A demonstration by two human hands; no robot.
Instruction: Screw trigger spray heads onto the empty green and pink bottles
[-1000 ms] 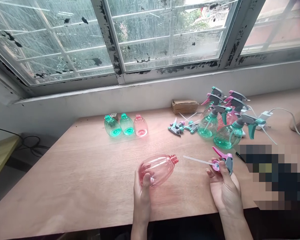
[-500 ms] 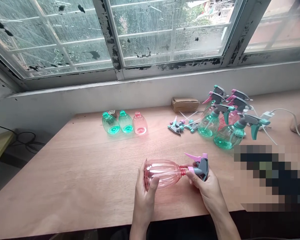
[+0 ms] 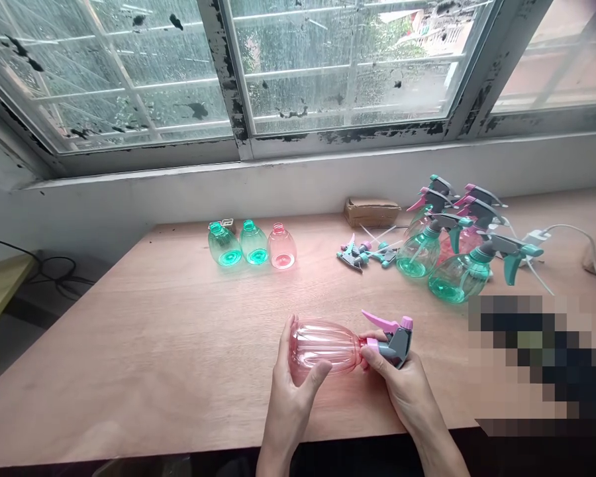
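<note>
A clear pink bottle (image 3: pixel 325 346) lies on its side in the air above the table's front part, its neck pointing right. My left hand (image 3: pixel 295 384) is wrapped round the bottle's base end, thumb along the near side. At the neck, my right hand (image 3: pixel 397 374) pinches the pink collar of a grey and pink spray head (image 3: pixel 396 341). The collar sits against the bottle's mouth, with the pink trigger pointing up and left. My fingers partly cover the neck, and how far the collar is screwed on cannot be seen.
Two green bottles (image 3: pixel 254 244) and a pink bottle (image 3: pixel 282 248) stand at the back left. Loose spray heads (image 3: pixel 353 255) lie by a cardboard box (image 3: pixel 372 212). Several bottles with spray heads (image 3: pixel 459 275) stand at the right, near a white cable (image 3: pixel 583 232). A blurred patch covers the right front.
The spray head has moved left against the bottle's mouth, closing the gap at the neck. My left thumb has shifted right along the bottle. The view has shifted slightly.
</note>
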